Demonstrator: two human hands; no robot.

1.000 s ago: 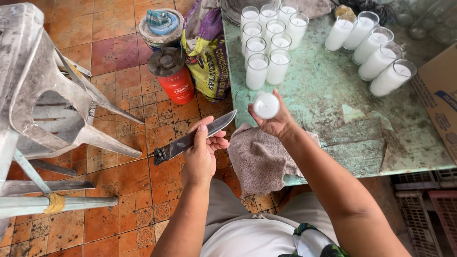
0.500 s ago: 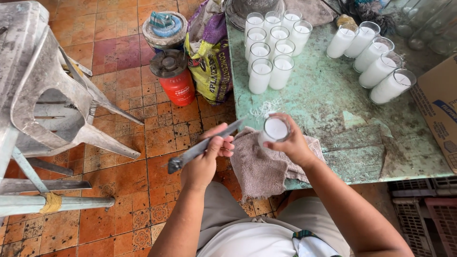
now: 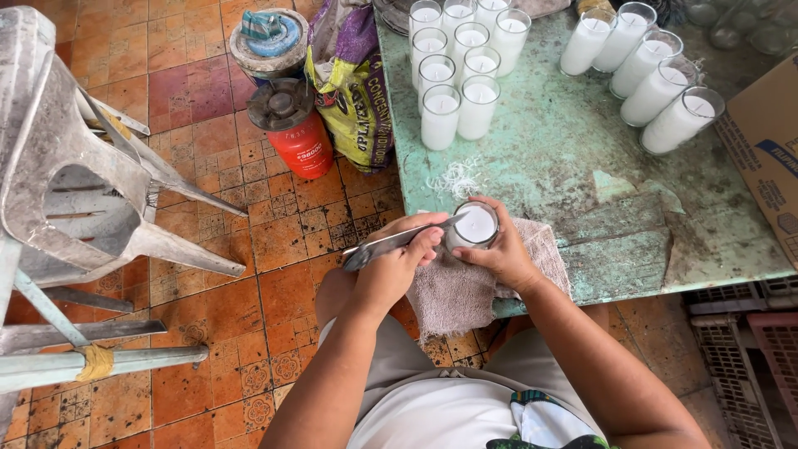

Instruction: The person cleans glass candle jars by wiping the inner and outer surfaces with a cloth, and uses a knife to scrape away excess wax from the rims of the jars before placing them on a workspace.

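A clear glass jar filled with smooth white wax [image 3: 475, 225] sits upright in the right hand [image 3: 499, 254], fingers curled round it, over a grey-brown rough cloth [image 3: 465, 291] on the worn green table [image 3: 582, 166]. The left hand [image 3: 395, 266] grips a grey metal knife [image 3: 391, 244], its blade touching the jar's rim.

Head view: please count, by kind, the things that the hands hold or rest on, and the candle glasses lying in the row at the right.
Candle glass in the right hand: 1
Knife in the left hand: 1
Cloth under the hands: 1
Candle glasses in the right row: 5
Total: 8
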